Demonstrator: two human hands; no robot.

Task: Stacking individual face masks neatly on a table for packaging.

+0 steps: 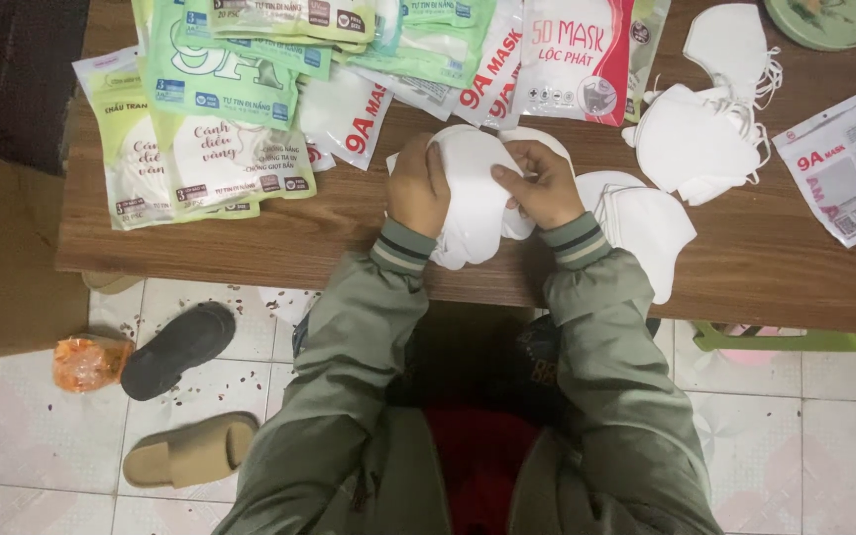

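step: we judge we are gathering white masks (473, 198) into a stack above the table (349, 233) edge | left hand (418, 186) clasps the stack's side | right hand (544, 184) pinches its top | next: squaring the edges probably needs a firm, even grip

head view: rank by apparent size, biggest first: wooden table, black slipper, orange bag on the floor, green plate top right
1. wooden table
2. black slipper
3. orange bag and green plate: unsure, since the frame edge cuts off the plate.

left hand (418, 188) clenched, right hand (545, 183) pinching
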